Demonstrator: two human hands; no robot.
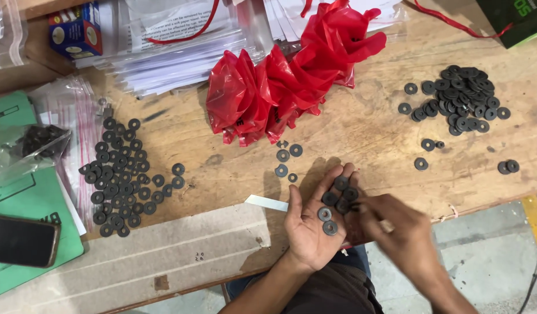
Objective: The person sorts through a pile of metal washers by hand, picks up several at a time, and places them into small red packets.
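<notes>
Dark washers (337,202) in open left hand (312,224)

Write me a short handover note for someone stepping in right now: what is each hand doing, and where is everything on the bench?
Left hand: open, palm up at the bench edge, with several dark washers lying on palm and fingers.
Right hand: blurred, fingertips at those washers; whether it grips one cannot be told.
On the wooden bench: a spread of washers at left, a heaped pile at right, a few loose ones near the red plastic bags.
Done: washers lie in two groups. Left: the handful in the palm and the loose strays.
</notes>
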